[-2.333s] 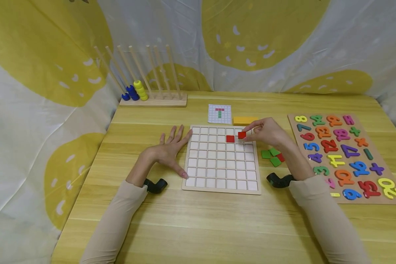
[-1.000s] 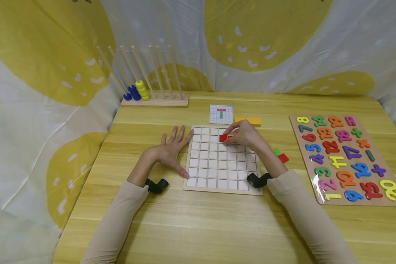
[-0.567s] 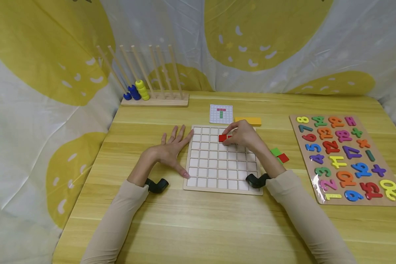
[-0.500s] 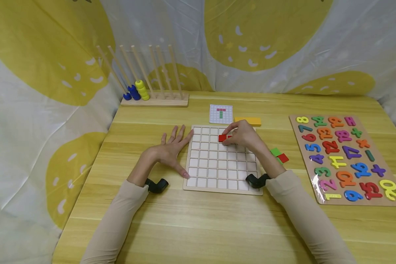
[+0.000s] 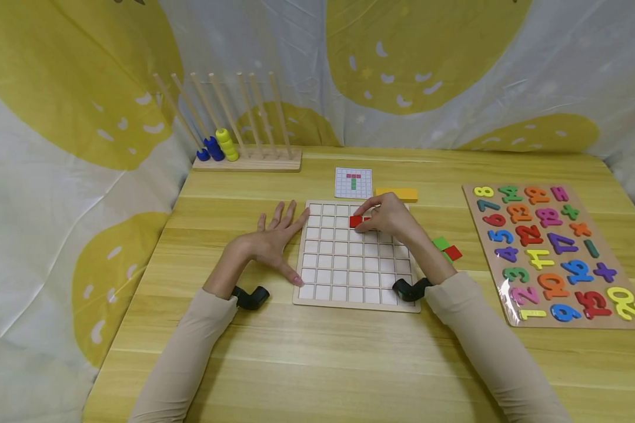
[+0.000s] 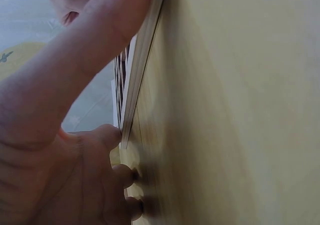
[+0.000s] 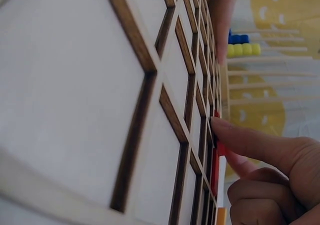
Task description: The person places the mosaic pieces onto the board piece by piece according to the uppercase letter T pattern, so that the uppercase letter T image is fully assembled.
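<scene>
In the head view, my right hand point(image 5: 394, 217) pinches a red square tile point(image 5: 355, 221) between thumb and index finger at the upper part of a wooden grid board point(image 5: 340, 277). A second red tile point(image 5: 367, 219) lies just right of it, partly covered by my fingers. The right wrist view has the held tile point(image 7: 221, 148) at the grid; whether it is fully seated I cannot tell. My left hand point(image 5: 267, 244) is spread at the board's left edge, thumb and index fingertip touching the frame; the left wrist view shows the thumb along the board's side point(image 6: 142, 60).
Green tiles point(image 5: 441, 242) and a loose red tile point(image 5: 453, 252) lie right of the board, partly behind my right forearm. Behind it are a pattern card point(image 5: 353, 183) and a yellow block point(image 5: 397, 194). A number board point(image 5: 550, 252) stands right, a peg stand point(image 5: 249, 163) back left.
Since the earliest frame my right hand has carried the red tile leftward, from right of the other red tile to its left. Over the last half second it barely moves. The left hand stays put.
</scene>
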A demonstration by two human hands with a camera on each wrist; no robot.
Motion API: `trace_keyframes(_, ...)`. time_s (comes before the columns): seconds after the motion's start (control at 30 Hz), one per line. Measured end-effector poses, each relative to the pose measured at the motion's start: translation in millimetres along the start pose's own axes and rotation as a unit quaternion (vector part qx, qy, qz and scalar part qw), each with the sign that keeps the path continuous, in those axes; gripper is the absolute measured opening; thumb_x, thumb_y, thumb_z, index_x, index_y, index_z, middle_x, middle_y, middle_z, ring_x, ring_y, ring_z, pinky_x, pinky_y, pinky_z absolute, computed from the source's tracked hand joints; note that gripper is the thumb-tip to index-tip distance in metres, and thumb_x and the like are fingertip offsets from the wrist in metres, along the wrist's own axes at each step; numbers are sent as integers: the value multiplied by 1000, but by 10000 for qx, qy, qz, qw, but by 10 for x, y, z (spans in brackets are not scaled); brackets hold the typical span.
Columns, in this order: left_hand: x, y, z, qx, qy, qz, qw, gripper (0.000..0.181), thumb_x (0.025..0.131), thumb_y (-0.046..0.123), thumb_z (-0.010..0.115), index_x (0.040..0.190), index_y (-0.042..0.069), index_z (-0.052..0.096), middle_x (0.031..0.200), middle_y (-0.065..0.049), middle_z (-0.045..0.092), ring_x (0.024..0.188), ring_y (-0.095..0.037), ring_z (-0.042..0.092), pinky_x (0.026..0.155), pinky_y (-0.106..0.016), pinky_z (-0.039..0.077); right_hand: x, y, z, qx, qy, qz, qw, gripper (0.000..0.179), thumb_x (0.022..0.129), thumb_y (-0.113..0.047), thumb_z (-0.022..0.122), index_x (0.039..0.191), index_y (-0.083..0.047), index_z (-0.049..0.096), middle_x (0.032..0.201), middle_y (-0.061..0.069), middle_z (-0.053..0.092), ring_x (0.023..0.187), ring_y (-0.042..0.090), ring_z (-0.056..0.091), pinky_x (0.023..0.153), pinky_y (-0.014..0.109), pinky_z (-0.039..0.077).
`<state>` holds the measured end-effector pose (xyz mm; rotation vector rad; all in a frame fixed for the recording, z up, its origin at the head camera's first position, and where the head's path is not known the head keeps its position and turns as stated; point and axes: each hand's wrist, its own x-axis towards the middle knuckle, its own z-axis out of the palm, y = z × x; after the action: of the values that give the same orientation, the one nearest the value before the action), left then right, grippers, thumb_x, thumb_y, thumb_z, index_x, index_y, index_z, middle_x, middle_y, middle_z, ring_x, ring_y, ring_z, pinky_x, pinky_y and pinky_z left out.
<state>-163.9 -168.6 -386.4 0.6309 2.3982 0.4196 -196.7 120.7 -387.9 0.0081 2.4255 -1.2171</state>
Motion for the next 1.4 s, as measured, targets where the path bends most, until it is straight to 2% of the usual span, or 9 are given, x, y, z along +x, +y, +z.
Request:
trace_keyframes(0.17, 2, -8, 2, -14, -16, 12, 10000, 154, 65, 58, 94, 165, 21, -16, 168, -16, -34, 154, -39, -35, 121, -69, -20, 5, 9, 1, 16, 26, 21, 10000, 28, 76, -12, 92, 102, -11, 80, 60, -5, 43, 65, 16, 35, 59, 28, 26)
trace_keyframes(0.47, -11, 18, -6, -8, -2, -24, 10000, 153, 65, 56, 95, 166, 20, -16, 168, -16, -33, 154, -39, -34, 121, -69, -20, 7, 39, -4, 169, 6, -63, 9998, 30, 76, -11, 92, 103, -10, 81, 57, -6, 41, 60, 13, 36, 57, 26, 28)
trace_keyframes(1.0, -10, 8, -5, 66, -20, -49, 10000, 153, 66, 57, 94, 165, 21, -16, 168, -15, -34, 154, -38, -35, 121, -69, -20, 5, 8, -1, 119, 35, 31, 9999, 30, 76, -11, 93, 103, -11, 81, 65, -4, 50, 69, 17, 40, 61, 28, 30)
trace_keyframes(1.3, -19, 13, -8, 13, -2, 0, 10000, 153, 66, 56, 94, 165, 20, -16, 168, -16, -34, 154, -40, -34, 121, -70, -20, -9, 36, -20, 190, -48, -105, 9998, 30, 78, -12, 91, 106, -10, 80, 59, -7, 45, 63, 14, 37, 60, 27, 29)
trace_keyframes(1.4, -18, 13, -5, 25, 6, 22, 10000, 153, 65, 56, 95, 166, 20, -16, 168, -17, -33, 154, -40, -34, 121, -70, -20, -40, 49, -65, 197, -65, -101, 9997, 30, 80, -15, 90, 108, -12, 80, 57, -7, 47, 62, 14, 40, 61, 27, 31)
